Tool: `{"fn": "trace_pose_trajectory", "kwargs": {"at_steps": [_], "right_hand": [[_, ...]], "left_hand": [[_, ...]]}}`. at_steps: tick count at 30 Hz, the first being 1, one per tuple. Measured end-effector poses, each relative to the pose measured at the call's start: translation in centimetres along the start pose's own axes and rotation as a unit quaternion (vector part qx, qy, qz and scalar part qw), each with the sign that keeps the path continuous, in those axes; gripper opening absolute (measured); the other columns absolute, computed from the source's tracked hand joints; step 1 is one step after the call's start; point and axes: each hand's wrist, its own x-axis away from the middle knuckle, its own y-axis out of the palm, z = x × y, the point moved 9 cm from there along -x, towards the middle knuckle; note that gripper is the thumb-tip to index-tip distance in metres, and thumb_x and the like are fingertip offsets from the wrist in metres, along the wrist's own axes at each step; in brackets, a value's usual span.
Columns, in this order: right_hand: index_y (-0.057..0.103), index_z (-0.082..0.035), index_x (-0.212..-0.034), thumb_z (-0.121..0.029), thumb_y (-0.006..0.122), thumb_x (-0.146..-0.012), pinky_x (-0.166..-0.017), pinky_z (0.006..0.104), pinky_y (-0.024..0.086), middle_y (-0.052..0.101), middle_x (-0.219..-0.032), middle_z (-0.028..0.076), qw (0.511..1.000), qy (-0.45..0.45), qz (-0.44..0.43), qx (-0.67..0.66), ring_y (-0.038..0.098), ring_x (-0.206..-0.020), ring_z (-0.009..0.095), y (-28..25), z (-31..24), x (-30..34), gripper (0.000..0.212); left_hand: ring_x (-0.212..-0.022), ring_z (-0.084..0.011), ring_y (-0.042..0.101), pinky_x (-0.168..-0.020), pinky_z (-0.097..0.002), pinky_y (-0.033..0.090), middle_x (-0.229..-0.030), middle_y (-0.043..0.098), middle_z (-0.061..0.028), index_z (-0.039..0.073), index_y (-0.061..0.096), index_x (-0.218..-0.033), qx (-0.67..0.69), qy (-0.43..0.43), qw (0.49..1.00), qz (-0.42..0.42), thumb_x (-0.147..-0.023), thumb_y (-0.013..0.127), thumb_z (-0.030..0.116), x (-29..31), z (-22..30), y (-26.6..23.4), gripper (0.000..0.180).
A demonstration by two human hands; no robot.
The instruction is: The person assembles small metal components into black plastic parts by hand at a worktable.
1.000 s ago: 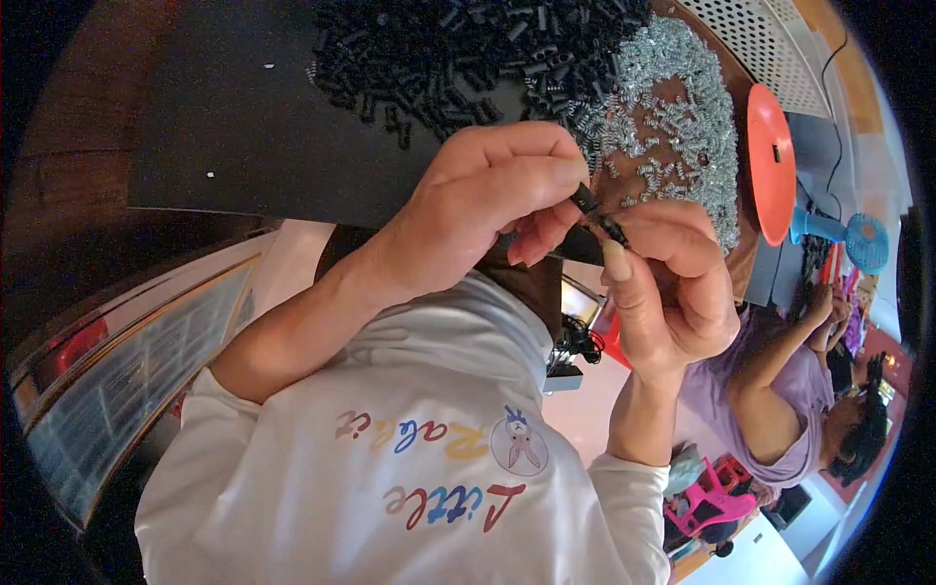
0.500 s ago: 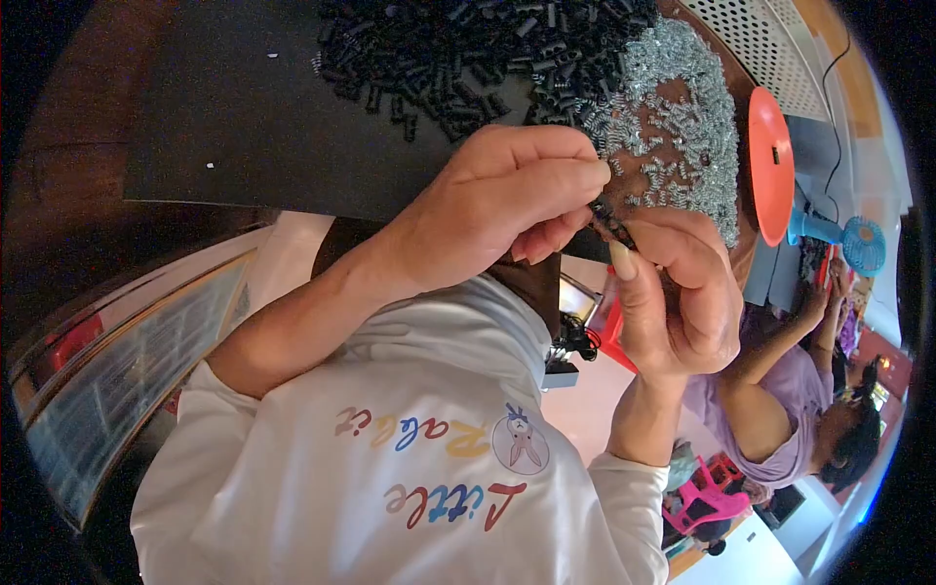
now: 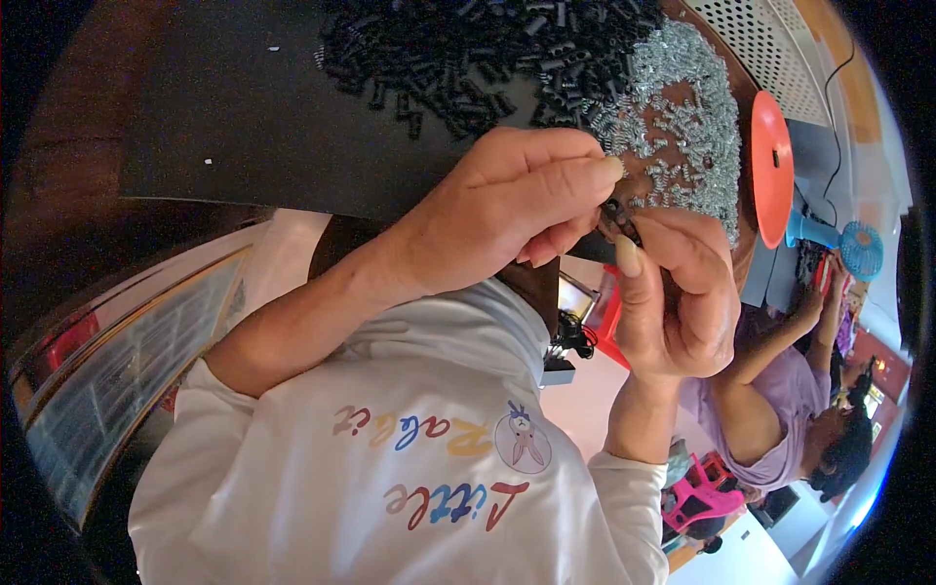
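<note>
Looking in the head view, we see our right hand point(image 3: 682, 292) pinching a small black part point(image 3: 627, 227) between thumb and finger; our left hand point(image 3: 512, 210) now sits closer, so the work looks tighter; what its closed fingertips hold, we cannot tell.

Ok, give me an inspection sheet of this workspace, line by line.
Surface: dark mat, brown tabletop beside it.
Job's things: heap of black tubes, metal springs scattered next to it.
Clutter: small white scraps on the mat; red disc at right.
Hands: right hand pinches a small black piece; left hand close beside it, its grip unclear.
Cables: thin black cord at far right; tangled black cables below the tabletop.
Surroundings: blue fan, pink chair, person in purple shirt at right.
</note>
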Motion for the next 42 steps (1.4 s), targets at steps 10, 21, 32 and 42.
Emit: {"fn": "trace_pose_trajectory", "kwargs": {"at_steps": [10,21,32,42], "right_hand": [[0.061,0.000,-0.086,-0.002,0.072,-0.074,-0.057,0.0308,0.051,0.063,-0.077,0.014,1.000,0.013,-0.002,-0.001,0.061,-0.064,0.025,0.1,0.2,0.1,0.017],[0.060,0.000,-0.090,0.000,0.074,-0.071,-0.057,0.0318,0.052,0.063,-0.079,0.016,1.000,-0.012,0.010,0.014,0.061,-0.064,0.025,0.4,0.0,0.8,0.023],[0.059,0.001,-0.090,0.001,0.075,-0.070,-0.052,0.0313,0.051,0.063,-0.078,0.016,0.999,-0.004,0.009,0.039,0.061,-0.061,0.025,0.7,0.0,0.9,0.026],[0.058,0.001,-0.086,0.001,0.075,-0.069,-0.052,0.0298,0.047,0.062,-0.076,0.014,0.993,-0.010,0.016,-0.120,0.057,-0.060,0.021,1.1,1.5,0.1,0.024]], "left_hand": [[-0.050,-0.0072,0.039,-0.045,-0.0224,0.030,-0.057,0.045,-0.0010,0.002,0.052,-0.081,-0.041,0.026,0.999,0.008,-0.095,0.045,0.026,0.0,0.5,0.0,0.029],[-0.048,-0.0068,0.038,-0.044,-0.0226,0.029,-0.056,0.043,0.0000,0.002,0.053,-0.081,-0.052,0.010,0.999,-0.005,-0.095,0.045,0.027,-0.3,0.4,0.1,0.029],[-0.050,-0.0051,0.037,-0.044,-0.0217,0.029,-0.057,0.042,0.0018,0.003,0.053,-0.079,-0.072,0.039,0.997,0.003,-0.094,0.047,0.026,-0.6,0.5,0.1,0.028],[-0.048,-0.0045,0.035,-0.043,-0.0216,0.027,-0.056,0.042,0.0022,0.003,0.053,-0.080,-0.011,-0.015,1.000,-0.013,-0.094,0.048,0.025,-0.5,0.1,0.0,0.027]]}}
